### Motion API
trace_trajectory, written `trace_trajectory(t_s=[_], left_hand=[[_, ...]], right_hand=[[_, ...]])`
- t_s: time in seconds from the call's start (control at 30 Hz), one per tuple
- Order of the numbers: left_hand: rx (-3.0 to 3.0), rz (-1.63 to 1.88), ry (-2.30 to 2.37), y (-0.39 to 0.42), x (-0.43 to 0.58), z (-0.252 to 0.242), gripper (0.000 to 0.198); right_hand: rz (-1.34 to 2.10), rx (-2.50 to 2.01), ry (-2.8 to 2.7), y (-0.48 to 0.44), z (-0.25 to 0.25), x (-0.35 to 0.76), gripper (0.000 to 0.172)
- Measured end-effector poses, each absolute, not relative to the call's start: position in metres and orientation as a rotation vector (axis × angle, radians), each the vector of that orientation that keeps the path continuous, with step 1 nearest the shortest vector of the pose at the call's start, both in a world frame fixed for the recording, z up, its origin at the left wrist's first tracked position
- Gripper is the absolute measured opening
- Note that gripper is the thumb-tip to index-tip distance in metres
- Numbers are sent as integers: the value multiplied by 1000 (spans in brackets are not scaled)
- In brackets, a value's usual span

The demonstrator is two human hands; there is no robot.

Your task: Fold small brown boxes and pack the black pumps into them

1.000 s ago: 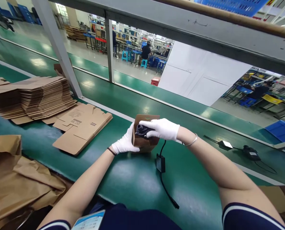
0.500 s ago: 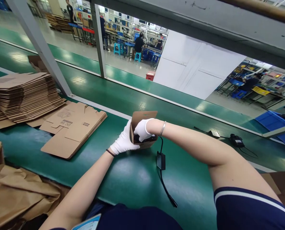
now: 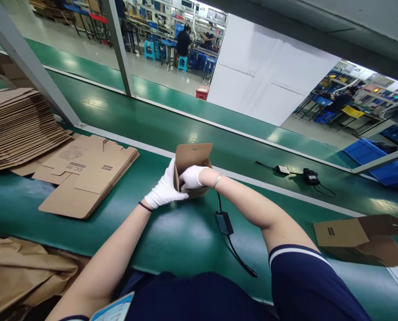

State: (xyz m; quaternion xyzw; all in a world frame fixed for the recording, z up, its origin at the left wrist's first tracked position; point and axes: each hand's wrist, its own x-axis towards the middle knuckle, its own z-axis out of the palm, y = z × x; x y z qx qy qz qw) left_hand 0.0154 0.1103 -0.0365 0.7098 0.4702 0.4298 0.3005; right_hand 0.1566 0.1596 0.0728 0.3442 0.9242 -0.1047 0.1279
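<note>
A small open cardboard box point(image 3: 192, 157) stands on the green belt point(image 3: 185, 232) with its lid flap up. My left hand point(image 3: 163, 191), in a white glove, grips the box's left side. My right hand point(image 3: 190, 177), also gloved, is curled down inside the box, and what it presses there is hidden. A black cable runs out of the box on the right to a black power adapter point(image 3: 224, 222) lying on the belt, and the cord continues toward me.
Flat box blanks point(image 3: 85, 174) lie to the left, with a tall stack point(image 3: 14, 125) behind them. Crumpled brown paper point(image 3: 21, 272) sits at lower left. A second black device with cable point(image 3: 310, 177) lies on the far belt. An open carton point(image 3: 362, 236) lies at right.
My right hand has gone from holding a black device at the box mouth to reaching down inside the box; the device is no longer visible. The view has shifted to the right.
</note>
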Motion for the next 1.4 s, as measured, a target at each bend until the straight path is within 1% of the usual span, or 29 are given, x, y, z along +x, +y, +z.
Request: trace_trajectory(t_s=[0.07, 0.13, 0.2, 0.23, 0.3, 0.33, 0.37, 0.43, 0.47, 0.5, 0.57, 0.63, 0.73, 0.8, 0.87, 0.9, 0.93, 1.0, 1.07, 1.13, 1.17, 1.2, 1.27, 1.33, 1.37, 1.4], left_hand=[[1921, 1088, 1365, 102, 7, -29, 134], [1980, 1083, 1532, 89, -2, -12, 134], [2114, 1109, 1633, 74, -4, 16, 122], [2227, 1087, 1622, 69, -1, 32, 109], [2474, 962, 1520, 65, 15, 60, 82], [2569, 826, 1462, 67, 27, 70, 72], [2625, 666, 1449, 72, 41, 77, 65], [2620, 283, 1566, 85, 67, 78, 55], [2575, 105, 1653, 93, 77, 75, 48], [2526, -36, 1723, 99, 84, 70, 40], [2469, -205, 1757, 108, 90, 60, 23], [2483, -243, 1707, 109, 86, 56, 14], [2508, -246, 1680, 100, 78, 56, 12], [2514, -227, 1675, 93, 76, 57, 13], [2515, -200, 1677, 90, 76, 57, 14], [2515, -186, 1678, 89, 77, 55, 15], [2515, -175, 1677, 90, 78, 54, 16], [2517, -150, 1666, 91, 79, 52, 16], [2519, -119, 1650, 93, 79, 50, 16], [2522, -89, 1640, 93, 80, 51, 19], [2524, -81, 1638, 92, 80, 51, 19], [2526, -80, 1636, 91, 80, 52, 18], [2533, -103, 1631, 89, 80, 54, 15], [2542, -142, 1625, 88, 80, 55, 14], [2547, -158, 1618, 87, 80, 55, 16], [2554, -165, 1609, 87, 80, 54, 18]], right_hand=[[-267, 1068, 2755, 143, 85, 184, 30], [-145, 1313, 2823, 120, 90, 219, 40], [-108, 1634, 2591, 97, 80, 256, 54], [-172, 1721, 2426, 88, 69, 272, 57], [-435, 1740, 2193, 77, 41, 298, 60], [-644, 1708, 2127, 75, 25, 307, 59], [-886, 1663, 2081, 75, 11, 315, 58], [-1322, 1572, 2000, 77, -10, 326, 55], [-1456, 1550, 1964, 79, -16, 330, 53], [-1514, 1542, 1946, 81, -18, 333, 52], [-1466, 1553, 1959, 84, -14, 337, 47], [-1279, 1629, 2009, 86, -2, 340, 41], [-839, 1873, 2112, 89, 23, 343, 34], [-466, 2137, 2290, 92, 39, 342, 37], [-95, 2278, 2680, 95, 52, 337, 39], [20, 2190, 2950, 97, 57, 332, 36], [29, 1960, 3218, 99, 61, 325, 30], [-220, 1222, 3513, 104, 63, 307, 16], [-460, 609, 3480, 111, 56, 287, 15], [-567, 359, 3432, 117, 44, 272, 17], [-598, 366, 3456, 120, 37, 266, 20], [-619, 480, 3502, 122, 31, 263, 26], [-607, 950, 3543, 122, 25, 257, 34], [-505, 1497, 3372, 120, 31, 251, 34], [-434, 1674, 3225, 119, 38, 246, 33], [-363, 1758, 3080, 120, 46, 239, 31]])
